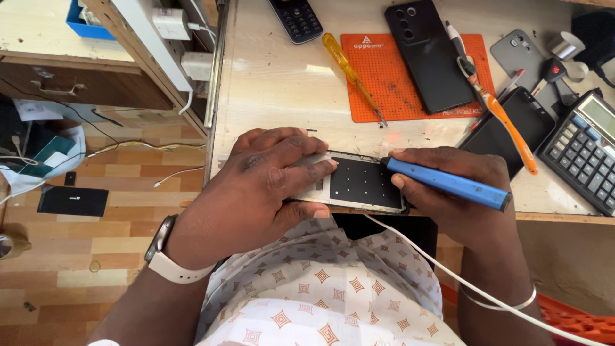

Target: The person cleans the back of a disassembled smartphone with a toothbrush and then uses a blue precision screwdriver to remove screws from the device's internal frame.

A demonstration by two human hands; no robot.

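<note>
An opened phone frame (363, 184) with a black inner plate lies at the near edge of the pale worktable (282, 90). My left hand (262, 186) lies flat over its left end and pins it down, fingers spread across the top. My right hand (448, 198) grips a blue pen-shaped electric tool (448, 184) with a white cable. The tool's tip rests at the frame's upper right corner. A white watch sits on my left wrist.
An orange work mat (384, 83) carries a black phone (428, 54) and a yellow screwdriver (352, 74). Orange-handled tweezers (506, 125), another dark phone (512, 125), a calculator (586, 150) and a keypad phone (295, 19) lie around. The floor with cables is to the left.
</note>
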